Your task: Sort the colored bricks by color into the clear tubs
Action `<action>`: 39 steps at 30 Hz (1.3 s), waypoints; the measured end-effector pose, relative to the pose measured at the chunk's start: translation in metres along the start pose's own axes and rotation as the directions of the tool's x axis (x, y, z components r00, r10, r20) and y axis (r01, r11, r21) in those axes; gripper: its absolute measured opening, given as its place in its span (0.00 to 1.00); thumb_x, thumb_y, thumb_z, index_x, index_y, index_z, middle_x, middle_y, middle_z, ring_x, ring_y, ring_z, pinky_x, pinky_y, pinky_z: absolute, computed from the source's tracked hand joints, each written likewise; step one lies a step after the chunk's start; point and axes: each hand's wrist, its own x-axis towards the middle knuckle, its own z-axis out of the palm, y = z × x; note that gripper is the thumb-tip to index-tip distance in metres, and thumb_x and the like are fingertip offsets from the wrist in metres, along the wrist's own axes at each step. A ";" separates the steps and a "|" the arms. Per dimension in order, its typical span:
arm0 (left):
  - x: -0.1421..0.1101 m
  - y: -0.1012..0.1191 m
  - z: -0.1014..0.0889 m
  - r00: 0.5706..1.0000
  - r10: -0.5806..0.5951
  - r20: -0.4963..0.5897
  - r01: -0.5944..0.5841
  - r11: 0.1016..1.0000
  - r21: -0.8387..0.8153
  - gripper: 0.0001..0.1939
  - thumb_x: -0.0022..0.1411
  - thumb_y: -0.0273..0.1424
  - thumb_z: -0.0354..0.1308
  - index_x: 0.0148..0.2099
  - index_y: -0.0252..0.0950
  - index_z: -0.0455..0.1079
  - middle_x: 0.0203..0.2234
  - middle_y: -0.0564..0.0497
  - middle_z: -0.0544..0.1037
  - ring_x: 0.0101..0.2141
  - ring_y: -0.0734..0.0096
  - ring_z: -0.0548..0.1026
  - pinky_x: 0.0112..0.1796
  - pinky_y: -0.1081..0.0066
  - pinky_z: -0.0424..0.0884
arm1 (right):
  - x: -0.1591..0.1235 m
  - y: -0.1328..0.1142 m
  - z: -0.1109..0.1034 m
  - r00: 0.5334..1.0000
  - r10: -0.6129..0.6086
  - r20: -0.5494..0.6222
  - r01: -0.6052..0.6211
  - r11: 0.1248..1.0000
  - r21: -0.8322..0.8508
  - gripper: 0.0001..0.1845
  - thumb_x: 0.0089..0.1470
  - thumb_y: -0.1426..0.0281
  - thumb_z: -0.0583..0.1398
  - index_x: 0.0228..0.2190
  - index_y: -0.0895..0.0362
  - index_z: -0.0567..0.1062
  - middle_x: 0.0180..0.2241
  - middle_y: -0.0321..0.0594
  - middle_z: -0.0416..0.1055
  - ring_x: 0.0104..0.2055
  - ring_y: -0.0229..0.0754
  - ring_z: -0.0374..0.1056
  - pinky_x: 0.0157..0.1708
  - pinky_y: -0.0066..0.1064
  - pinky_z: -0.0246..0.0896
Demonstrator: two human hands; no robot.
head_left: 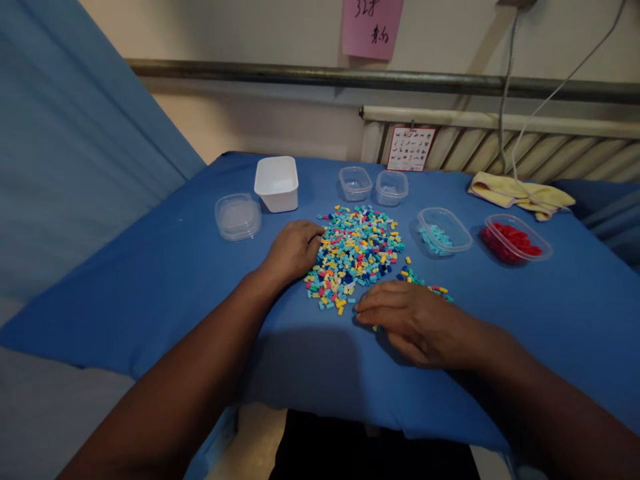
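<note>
A wide heap of small plastic bricks (pixel 357 243) in turquoise, yellow, pink, dark blue and other colours lies mid-table. At its left edge rests my left hand (pixel 296 248), palm down, fingers loosely curved against the bricks and nothing seen gripped. My right hand (pixel 410 320) lies low over the cloth at the heap's near right side, fingers stretched forward. A few bricks peek out beneath its fingertips, and a smaller strand of bricks (pixel 440 291) shows just behind it. What lies beneath the palm is hidden.
A clear tub with turquoise bricks (pixel 436 239) and another with red bricks (pixel 515 240) stand at right. Two small clear tubs (pixel 355 185) (pixel 391 189) stand behind the heap. A white container (pixel 277 184), stacked clear lids (pixel 239 219) and a yellow cloth (pixel 520 193) are around it.
</note>
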 end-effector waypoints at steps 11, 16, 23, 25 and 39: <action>-0.001 0.000 0.001 1.000 0.002 -0.013 -0.002 1.000 -0.001 0.19 0.73 0.31 0.50 0.53 0.38 0.82 0.51 0.42 0.85 0.53 0.53 0.80 0.61 0.50 0.72 | 0.020 0.005 0.015 0.972 0.192 -0.139 -0.220 0.948 -0.232 0.13 0.74 0.65 0.58 0.46 0.56 0.82 0.41 0.45 0.81 0.44 0.49 0.75 0.45 0.41 0.69; -0.001 0.000 0.002 1.000 0.000 -0.012 0.000 1.000 0.004 0.19 0.72 0.31 0.51 0.53 0.38 0.82 0.51 0.42 0.85 0.53 0.53 0.80 0.61 0.49 0.72 | 0.037 0.004 0.028 0.939 0.333 -0.087 -0.344 0.890 -0.298 0.11 0.71 0.64 0.62 0.38 0.55 0.82 0.37 0.44 0.80 0.41 0.48 0.75 0.40 0.37 0.65; -0.002 0.001 0.001 1.000 0.001 0.001 -0.001 1.000 0.000 0.19 0.73 0.31 0.50 0.53 0.38 0.81 0.52 0.43 0.85 0.54 0.53 0.79 0.61 0.50 0.73 | 0.009 0.022 0.002 0.833 0.437 -0.339 -0.498 0.860 -0.113 0.05 0.65 0.69 0.62 0.35 0.53 0.78 0.33 0.39 0.79 0.33 0.43 0.74 0.33 0.33 0.64; -0.002 0.002 0.000 1.000 0.000 0.001 0.000 1.000 0.000 0.18 0.73 0.31 0.50 0.53 0.38 0.81 0.52 0.43 0.85 0.54 0.53 0.79 0.61 0.50 0.73 | 0.000 0.033 -0.002 0.793 0.440 -0.421 -0.518 0.851 -0.086 0.04 0.64 0.70 0.62 0.39 0.53 0.79 0.33 0.38 0.79 0.33 0.43 0.75 0.33 0.33 0.66; -0.001 0.000 0.000 1.000 0.011 -0.010 -0.011 1.000 0.014 0.19 0.73 0.32 0.50 0.54 0.37 0.82 0.52 0.42 0.85 0.54 0.52 0.80 0.61 0.50 0.72 | 0.014 0.037 0.007 0.913 0.384 -0.141 -0.409 0.851 -0.329 0.08 0.69 0.72 0.61 0.40 0.55 0.82 0.39 0.45 0.79 0.45 0.50 0.75 0.45 0.39 0.67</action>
